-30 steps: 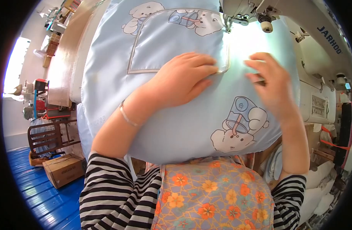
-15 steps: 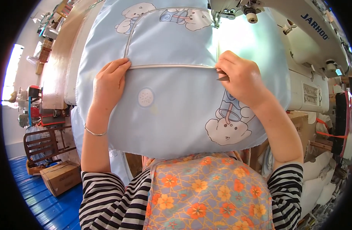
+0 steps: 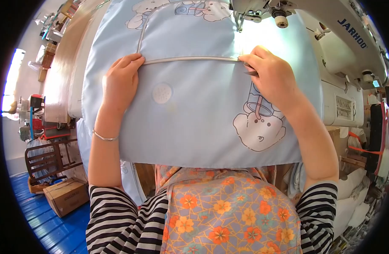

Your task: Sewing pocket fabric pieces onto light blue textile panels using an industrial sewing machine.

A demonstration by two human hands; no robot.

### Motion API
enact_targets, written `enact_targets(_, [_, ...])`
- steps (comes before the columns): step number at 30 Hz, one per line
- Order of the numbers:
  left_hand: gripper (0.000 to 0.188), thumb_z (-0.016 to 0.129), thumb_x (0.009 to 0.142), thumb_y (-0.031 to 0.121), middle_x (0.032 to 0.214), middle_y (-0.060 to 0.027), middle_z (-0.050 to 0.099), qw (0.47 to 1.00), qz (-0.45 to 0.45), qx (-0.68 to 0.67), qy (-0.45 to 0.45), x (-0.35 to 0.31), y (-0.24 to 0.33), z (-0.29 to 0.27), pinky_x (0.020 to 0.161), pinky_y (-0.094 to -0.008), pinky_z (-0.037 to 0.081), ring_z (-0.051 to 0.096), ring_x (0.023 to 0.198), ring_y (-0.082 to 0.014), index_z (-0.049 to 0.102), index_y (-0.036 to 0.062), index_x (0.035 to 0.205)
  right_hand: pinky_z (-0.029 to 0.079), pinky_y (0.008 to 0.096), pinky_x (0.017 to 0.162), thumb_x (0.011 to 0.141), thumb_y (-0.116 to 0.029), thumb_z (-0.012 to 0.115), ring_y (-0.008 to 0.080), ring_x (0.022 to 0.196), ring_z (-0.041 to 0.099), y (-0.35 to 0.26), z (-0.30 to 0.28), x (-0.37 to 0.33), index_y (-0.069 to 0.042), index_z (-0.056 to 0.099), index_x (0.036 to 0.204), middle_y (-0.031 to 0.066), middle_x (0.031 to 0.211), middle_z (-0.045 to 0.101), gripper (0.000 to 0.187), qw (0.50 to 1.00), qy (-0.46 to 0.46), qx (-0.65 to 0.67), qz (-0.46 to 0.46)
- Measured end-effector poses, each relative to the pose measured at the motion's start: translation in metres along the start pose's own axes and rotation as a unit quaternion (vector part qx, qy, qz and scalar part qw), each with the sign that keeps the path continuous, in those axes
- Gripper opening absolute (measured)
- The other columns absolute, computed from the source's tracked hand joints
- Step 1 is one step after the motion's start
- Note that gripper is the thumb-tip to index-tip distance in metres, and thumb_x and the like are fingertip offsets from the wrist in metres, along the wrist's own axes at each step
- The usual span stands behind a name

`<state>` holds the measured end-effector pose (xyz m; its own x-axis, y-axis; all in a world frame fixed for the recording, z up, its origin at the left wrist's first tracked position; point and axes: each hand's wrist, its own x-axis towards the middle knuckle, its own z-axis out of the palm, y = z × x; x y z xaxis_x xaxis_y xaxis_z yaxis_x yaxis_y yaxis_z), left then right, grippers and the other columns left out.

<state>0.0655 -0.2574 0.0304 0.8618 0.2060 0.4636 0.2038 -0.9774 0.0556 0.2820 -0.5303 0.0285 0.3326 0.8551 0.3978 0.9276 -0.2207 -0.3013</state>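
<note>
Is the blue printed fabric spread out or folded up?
Spread out: the blue printed fabric lies broad, mostly flat, its animal print visible; the left hand and right hand pinch near corners of the grey-edged panel.

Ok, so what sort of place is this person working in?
Most likely a sewing workshop: a sewing machine reaches over pale blue printed fabric, grey piping edges a panel on it, and a cardboard box sits on the floor.
</note>
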Motion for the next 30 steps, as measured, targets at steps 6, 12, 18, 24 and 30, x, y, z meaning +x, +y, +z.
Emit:
enact_targets(6, [0.023,0.058,0.081,-0.003,0.107,-0.0032,0.068,1.000,0.004,0.001,0.004,0.018,-0.013,0.013,0.080,-0.0341,0.054,0.065,0.097,-0.0242,0.070,0.0068,0.099,0.050,0.0347,0.062,0.074,0.003,0.065,0.0247,0.071,0.060,0.015,0.003,0.016,-0.007,0.065,0.099,0.0046,0.081,0.056,0.027,1.000,0.007,-0.010,-0.012])
enact_targets(12, [0.022,0.057,0.083,-0.001,0.107,-0.0018,0.068,1.000,0.005,0.004,0.003,0.039,-0.022,0.024,0.082,-0.0339,0.053,0.064,0.097,-0.0234,0.070,0.0072,0.098,0.050,0.0354,0.063,0.074,0.003,0.064,0.0254,0.071,0.060,0.029,0.006,0.030,-0.009,0.064,0.102,0.0043,0.083,0.057,0.031,0.999,0.004,-0.034,-0.007])
enact_targets(18, [0.021,0.056,0.084,0.001,0.107,-0.0009,0.068,1.000,0.023,0.005,0.005,0.057,-0.036,0.040,0.082,-0.0334,0.053,0.064,0.097,-0.0233,0.070,0.0069,0.098,0.050,0.0362,0.064,0.075,0.003,0.063,0.0272,0.072,0.060,0.041,0.008,0.031,-0.010,0.065,0.103,0.0051,0.086,0.058,0.031,0.999,0.004,-0.054,-0.004])
enact_targets(24, [0.020,0.055,0.085,0.002,0.108,-0.0023,0.068,1.000,0.028,-0.009,0.010,0.068,-0.046,0.044,0.084,-0.0339,0.053,0.064,0.099,-0.0247,0.070,0.0065,0.098,0.050,0.0362,0.065,0.077,0.002,0.062,0.0284,0.072,0.060,0.043,0.005,0.027,-0.008,0.065,0.103,0.0075,0.088,0.060,0.029,0.998,0.025,-0.051,-0.011])
enact_targets(30, [0.025,0.056,0.087,0.006,0.118,-0.0120,0.064,0.993,-0.055,-0.108,0.015,0.047,-0.054,0.029,0.091,-0.0371,0.049,0.061,0.106,-0.0323,0.066,0.0028,0.110,0.049,0.0333,0.077,0.080,0.003,0.058,0.0292,0.088,0.061,0.041,-0.007,0.012,-0.001,0.063,0.103,0.0128,0.098,0.060,0.025,1.000,0.003,-0.005,0.014])
